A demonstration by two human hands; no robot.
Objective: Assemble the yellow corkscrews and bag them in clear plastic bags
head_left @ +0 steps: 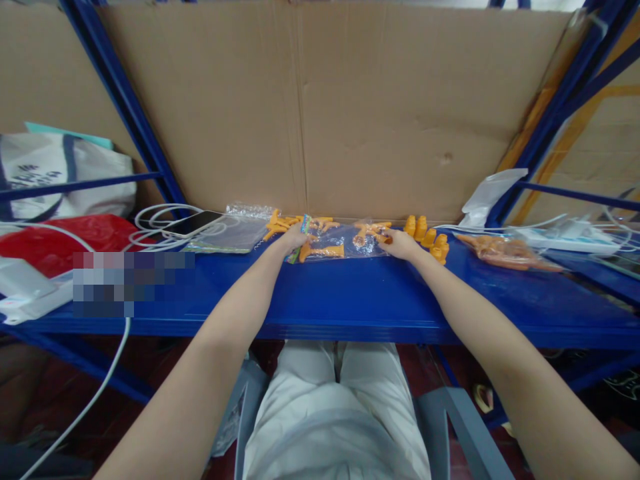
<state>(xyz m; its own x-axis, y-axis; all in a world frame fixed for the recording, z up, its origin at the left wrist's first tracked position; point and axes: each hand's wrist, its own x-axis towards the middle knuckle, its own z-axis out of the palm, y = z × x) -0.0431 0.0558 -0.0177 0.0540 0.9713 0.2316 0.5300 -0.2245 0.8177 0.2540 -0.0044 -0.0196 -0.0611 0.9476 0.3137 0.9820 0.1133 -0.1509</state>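
Note:
A clear plastic bag (pixel 353 248) with a coloured header lies flat on the blue table between my two hands. At its left end, my left hand (pixel 297 238) is closed on the bag by the header. My right hand (pixel 399 245) is at the other end, its fingers closed around a small orange plastic part (pixel 386 238); the fingertips are partly hidden. An orange tapered piece (pixel 327 251) shows under or inside the bag, I cannot tell which. Branched orange parts (pixel 277 225) lie beyond my left hand. Several orange cup-like pieces (pixel 421 229) stand to the right of my right hand.
Left on the table (pixel 330 300) are clear packaging (pixel 233 230), a phone (pixel 195 223), white cables, a red bag (pixel 75 237) and a power strip (pixel 35 300). A bag of orange parts (pixel 510 252) and another power strip (pixel 570 239) lie right. Cardboard (pixel 350 113) stands behind.

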